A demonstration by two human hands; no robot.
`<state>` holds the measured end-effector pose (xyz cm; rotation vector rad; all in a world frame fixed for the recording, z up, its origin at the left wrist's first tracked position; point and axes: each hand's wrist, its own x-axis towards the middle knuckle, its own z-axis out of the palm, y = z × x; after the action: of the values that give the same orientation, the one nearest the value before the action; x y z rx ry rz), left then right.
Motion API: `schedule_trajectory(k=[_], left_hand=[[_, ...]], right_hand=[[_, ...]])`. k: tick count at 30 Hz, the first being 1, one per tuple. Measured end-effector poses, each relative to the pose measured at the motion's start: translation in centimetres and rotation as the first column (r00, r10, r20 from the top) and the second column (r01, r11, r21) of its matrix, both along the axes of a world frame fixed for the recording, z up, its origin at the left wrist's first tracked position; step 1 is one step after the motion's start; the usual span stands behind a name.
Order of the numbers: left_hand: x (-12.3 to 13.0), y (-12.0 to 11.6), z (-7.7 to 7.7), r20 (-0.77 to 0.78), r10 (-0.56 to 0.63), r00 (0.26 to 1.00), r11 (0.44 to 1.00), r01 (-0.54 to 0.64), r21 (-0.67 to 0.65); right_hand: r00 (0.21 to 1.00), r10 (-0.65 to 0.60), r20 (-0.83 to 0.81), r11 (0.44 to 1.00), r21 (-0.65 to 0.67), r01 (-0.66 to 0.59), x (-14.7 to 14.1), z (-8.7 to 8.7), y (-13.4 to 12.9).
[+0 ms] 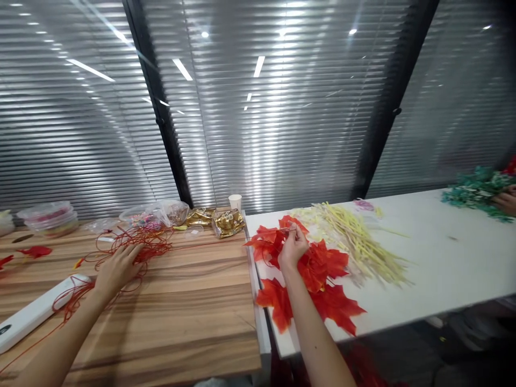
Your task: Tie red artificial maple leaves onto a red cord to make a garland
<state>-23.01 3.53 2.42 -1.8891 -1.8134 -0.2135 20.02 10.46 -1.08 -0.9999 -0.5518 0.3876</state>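
On the wooden table, my left hand (119, 267) is at a loose tangle of red cord (151, 240), its fingers bent over some of the strands. One strand runs taut from the tangle across to the white table. There my right hand (293, 246) pinches the red cord above a cluster of red artificial maple leaves (322, 263). Leaves spread out on both sides of my right wrist and partly under it. My fingertips hide the exact spot where cord and leaves meet.
Yellow stems (363, 242) lie right of the leaves. Gold packets (228, 222), a paper cup (235, 202) and plastic tubs (50, 219) line the back. A white bar-shaped case (38, 309) rests at left. Another person's hand (507, 200) holds green foliage (478, 192) at far right.
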Motion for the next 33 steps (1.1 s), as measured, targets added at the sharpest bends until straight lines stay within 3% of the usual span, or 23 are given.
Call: schedule_trajectory(k=[4, 8, 12, 17, 21, 25, 29, 33], left_hand=[[1.3, 0.3, 0.4, 0.083, 0.041, 0.996, 0.994, -0.033, -0.104], [2.7, 0.1, 1.3, 0.103, -0.121, 0.987, 0.989, 0.129, -0.072], [3.2, -1.8, 1.9, -0.082, -0.267, 0.96, 0.964, 0.266, -0.024], [0.5, -6.5, 0.6, -0.294, -0.351, 0.889, 0.936, 0.328, -0.125], [-3.0, -11.4, -0.1, -0.289, -0.241, 0.927, 0.97, 0.227, -0.082], [-6.8, -15.0, 0.1, -0.202, -0.027, 0.979, 1.0, 0.029, 0.008], [-10.0, -16.3, -0.1, -0.02, 0.2, 0.979, 0.976, -0.198, 0.096], [-11.6, -16.1, -1.9, 0.085, 0.262, 0.961, 0.963, -0.266, 0.041]], right_hand=[[0.975, 0.088, 0.201, 0.992, 0.069, -0.104, -0.3, 0.4, -0.4], [0.944, 0.178, 0.277, 0.974, 0.086, -0.208, -0.7, 0.5, -0.6], [0.933, 0.284, 0.223, 0.948, 0.081, -0.308, -1.1, 0.7, -1.0], [0.913, 0.398, 0.09, 0.909, 0.094, -0.406, -2.0, 1.0, -1.8], [0.856, 0.507, 0.098, 0.848, 0.123, -0.516, -2.9, 1.2, -2.6], [0.776, 0.609, 0.167, 0.772, 0.1, -0.628, -3.5, 1.2, -3.3], [0.705, 0.68, 0.202, 0.711, 0.058, -0.701, -4.0, 0.8, -3.4], [0.656, 0.723, 0.216, 0.67, 0.011, -0.743, -4.3, 0.3, -3.3]])
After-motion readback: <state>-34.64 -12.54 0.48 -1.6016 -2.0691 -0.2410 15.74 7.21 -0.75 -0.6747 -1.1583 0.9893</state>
